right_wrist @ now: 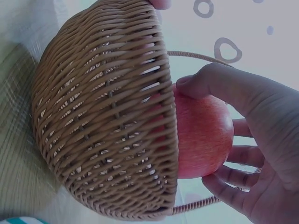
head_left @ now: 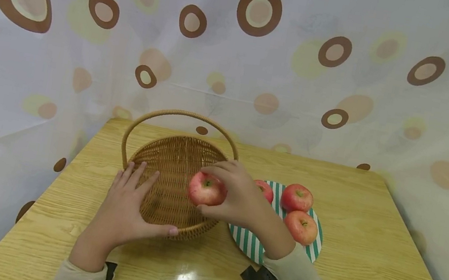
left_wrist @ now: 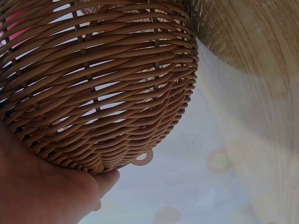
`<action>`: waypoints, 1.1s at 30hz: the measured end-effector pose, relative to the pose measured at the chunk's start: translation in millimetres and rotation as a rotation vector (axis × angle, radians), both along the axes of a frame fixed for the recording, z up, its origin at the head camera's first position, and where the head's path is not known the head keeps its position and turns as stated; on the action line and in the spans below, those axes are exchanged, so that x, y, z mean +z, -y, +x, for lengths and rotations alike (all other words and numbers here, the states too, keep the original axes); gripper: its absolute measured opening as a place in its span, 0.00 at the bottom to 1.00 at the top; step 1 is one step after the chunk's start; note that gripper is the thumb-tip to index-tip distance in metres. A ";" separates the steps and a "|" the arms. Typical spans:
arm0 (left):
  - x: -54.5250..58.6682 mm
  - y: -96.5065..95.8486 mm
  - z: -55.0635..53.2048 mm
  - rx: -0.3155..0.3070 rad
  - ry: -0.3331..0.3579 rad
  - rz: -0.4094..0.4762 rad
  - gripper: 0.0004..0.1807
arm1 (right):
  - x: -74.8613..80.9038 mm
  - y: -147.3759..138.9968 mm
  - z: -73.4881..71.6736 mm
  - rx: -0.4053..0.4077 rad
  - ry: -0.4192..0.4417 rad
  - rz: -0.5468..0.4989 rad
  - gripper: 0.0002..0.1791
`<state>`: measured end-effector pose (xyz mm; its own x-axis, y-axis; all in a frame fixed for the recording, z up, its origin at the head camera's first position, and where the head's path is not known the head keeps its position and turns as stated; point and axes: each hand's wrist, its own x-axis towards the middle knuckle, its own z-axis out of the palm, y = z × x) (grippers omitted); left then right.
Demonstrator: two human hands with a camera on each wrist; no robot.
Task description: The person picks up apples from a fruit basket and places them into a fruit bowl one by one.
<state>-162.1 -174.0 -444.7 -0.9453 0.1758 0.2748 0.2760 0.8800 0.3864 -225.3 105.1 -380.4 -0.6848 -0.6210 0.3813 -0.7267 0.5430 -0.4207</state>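
My right hand [head_left: 237, 195] grips a red apple [head_left: 207, 189] between thumb and fingers. It holds the apple over the right side of a brown wicker basket [head_left: 170, 190]. Seen from the right wrist, the apple [right_wrist: 203, 135] is partly behind the woven rim, with the thumb on its upper side. My left hand [head_left: 124, 210] rests against the basket's left and near rim, its fingers spread and fairly straight. The left thumb lies along the near rim. From the left wrist, the woven wall [left_wrist: 103, 79] fills much of the picture.
Right of the basket lies a round green-and-white striped plate [head_left: 248, 244]. Two apples, one red [head_left: 297, 198] and one paler [head_left: 300, 227], sit on it, with another apple [head_left: 265, 190] partly hidden by my right hand. The basket's arched handle [head_left: 186, 113] stands upright. Patterned curtain surrounds the wooden table [head_left: 364, 265].
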 end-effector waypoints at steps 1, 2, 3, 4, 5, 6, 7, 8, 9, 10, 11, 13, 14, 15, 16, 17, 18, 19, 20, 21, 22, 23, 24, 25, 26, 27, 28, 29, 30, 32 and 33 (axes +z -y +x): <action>0.0 -0.1 0.0 -0.001 0.001 -0.001 0.73 | -0.5 -2.0 0.2 -0.002 -0.002 -0.007 0.37; 0.0 -0.2 -0.1 -0.002 0.001 -0.003 0.73 | -1.0 -3.9 0.6 -0.007 -0.007 -0.011 0.37; 0.0 -0.3 -0.1 -0.002 0.001 -0.005 0.73 | -1.5 -6.0 0.9 -0.015 -0.012 -0.018 0.37; 0.0 -0.4 -0.1 -0.003 0.000 -0.007 0.73 | -1.9 -7.8 1.4 -0.023 -0.023 -0.020 0.37; 0.1 -0.5 -0.1 -0.003 -0.002 -0.010 0.73 | -2.1 -9.5 2.0 -0.031 -0.034 -0.023 0.36; 0.2 -0.6 -0.1 -0.003 -0.003 -0.013 0.73 | -2.1 -11.1 2.8 -0.037 -0.043 -0.027 0.36; 0.3 -0.7 -0.1 -0.003 -0.004 -0.014 0.73 | -2.0 -12.5 3.6 -0.042 -0.055 -0.033 0.37; 0.4 -0.7 -0.1 -0.002 -0.004 -0.014 0.73 | -1.9 -13.9 4.4 -0.048 -0.063 -0.037 0.37; 0.5 -0.7 0.0 -0.002 -0.004 -0.014 0.73 | -1.7 -15.3 5.3 -0.052 -0.067 -0.045 0.37; 0.6 -0.6 0.0 -0.001 -0.003 -0.014 0.73 | -1.3 -16.9 6.2 -0.055 -0.076 -0.049 0.37; 0.7 -0.6 -0.1 -0.001 -0.002 -0.013 0.73 | -0.6 -18.6 7.2 -0.056 -0.074 -0.061 0.38; 0.9 -0.6 -0.1 -0.002 0.004 -0.011 0.73 | 0.9 -22.2 8.9 -0.059 -0.073 -0.080 0.38; 0.9 -0.6 -0.2 -0.003 0.007 -0.010 0.73 | 1.4 -24.4 9.5 -0.062 -0.071 -0.087 0.38; 1.0 -0.7 -0.2 -0.004 0.010 -0.010 0.73 | 1.9 -26.6 10.1 -0.065 -0.068 -0.094 0.38; 1.0 -0.8 -0.2 -0.004 0.012 -0.010 0.73 | 2.2 -28.9 10.8 -0.066 -0.069 -0.099 0.38; 1.0 -0.9 -0.1 -0.005 0.015 -0.009 0.73 | 2.4 -31.2 11.3 -0.069 -0.066 -0.106 0.38; 0.9 -1.0 0.0 -0.004 0.017 -0.009 0.73 | 2.1 -33.6 11.9 -0.074 -0.067 -0.109 0.38; 0.8 -1.0 0.1 -0.003 0.018 -0.010 0.73 | 1.6 -36.0 12.5 -0.077 -0.069 -0.114 0.38; 0.7 -0.9 0.2 -0.003 0.020 -0.009 0.73 | 1.1 -38.6 13.1 -0.081 -0.069 -0.120 0.38; 0.6 -0.9 0.3 -0.002 0.021 -0.011 0.73 | 0.3 -41.1 13.7 -0.086 -0.070 -0.125 0.38; 0.6 -0.9 0.3 -0.002 0.020 -0.011 0.73 | -0.4 -43.5 14.0 -0.087 -0.073 -0.134 0.38; 0.6 -0.9 0.4 -0.001 0.020 -0.010 0.73 | -1.2 -46.0 14.3 -0.090 -0.077 -0.142 0.38; 0.6 -0.9 0.3 -0.001 0.019 -0.009 0.73 | -2.0 -48.4 14.4 -0.092 -0.081 -0.148 0.38; 0.6 -0.9 0.3 -0.001 0.019 -0.010 0.73 | -2.8 -50.8 14.5 -0.092 -0.082 -0.156 0.38; 0.6 -0.8 0.2 -0.001 0.019 -0.010 0.73 | -3.6 -53.3 14.6 -0.092 -0.081 -0.162 0.37; 0.7 -0.8 0.2 -0.002 0.018 -0.011 0.73 | -4.3 -55.5 14.8 -0.095 -0.082 -0.163 0.37; 0.6 -0.7 0.1 -0.002 0.018 -0.011 0.73 | -4.9 -57.6 15.1 -0.098 -0.080 -0.165 0.37; 0.6 -0.6 0.1 -0.003 0.019 -0.012 0.73 | -5.5 -59.6 15.5 -0.104 -0.079 -0.163 0.37; 0.5 -0.5 0.0 -0.003 0.019 -0.015 0.73 | -6.1 -61.5 15.8 -0.108 -0.076 -0.161 0.37; 0.2 -0.2 -0.1 -0.003 0.019 -0.016 0.73 | -7.1 -64.7 16.8 -0.119 -0.071 -0.154 0.36; 0.1 -0.2 0.0 -0.003 0.019 -0.016 0.73 | -7.5 -66.0 17.3 -0.125 -0.070 -0.149 0.36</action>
<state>-162.2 -173.8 -444.6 -0.9499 0.1826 0.2537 0.2710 0.8855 0.3774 -208.0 171.1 -387.9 -0.7216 -0.4661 0.5119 -0.6879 0.5659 -0.4545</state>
